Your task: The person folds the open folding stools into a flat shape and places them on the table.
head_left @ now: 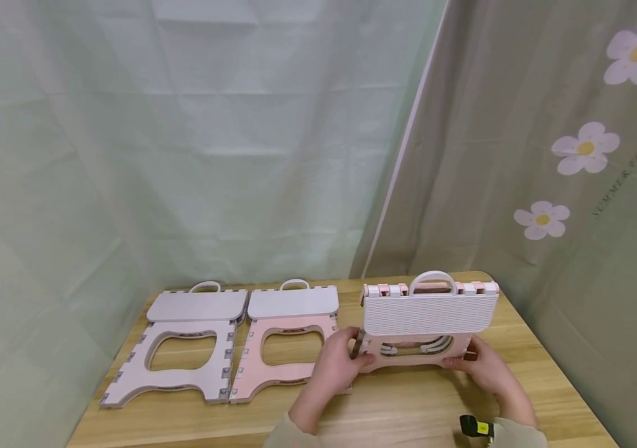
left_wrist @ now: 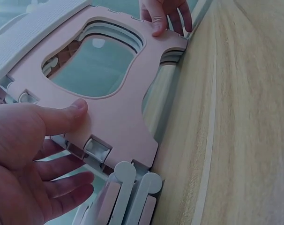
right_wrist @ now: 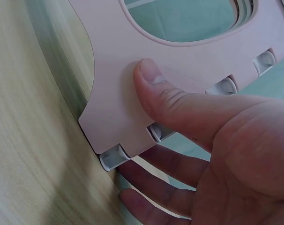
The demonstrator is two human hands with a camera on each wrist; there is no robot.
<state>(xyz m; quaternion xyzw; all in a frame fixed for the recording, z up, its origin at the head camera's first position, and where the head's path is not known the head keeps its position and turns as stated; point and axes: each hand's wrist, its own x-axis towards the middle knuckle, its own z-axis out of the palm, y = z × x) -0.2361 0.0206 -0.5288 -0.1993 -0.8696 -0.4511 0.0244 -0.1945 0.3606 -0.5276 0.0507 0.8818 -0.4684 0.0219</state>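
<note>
A folded pink-and-white folding stool is held at the right side of the table, its white seat flap and loop handle at the top. My left hand grips its left leg edge, and in the left wrist view the thumb lies on the pink face with the fingers behind. On the opposite edge my right hand grips it too. The right wrist view shows that thumb on the pink panel, fingers behind; the stool's foot corner is at the tabletop.
Another folded pink stool lies just left of my left hand, beside a folded white-and-grey stool. Curtains hang behind the wooden table. A black strap with a yellow label is at my right wrist.
</note>
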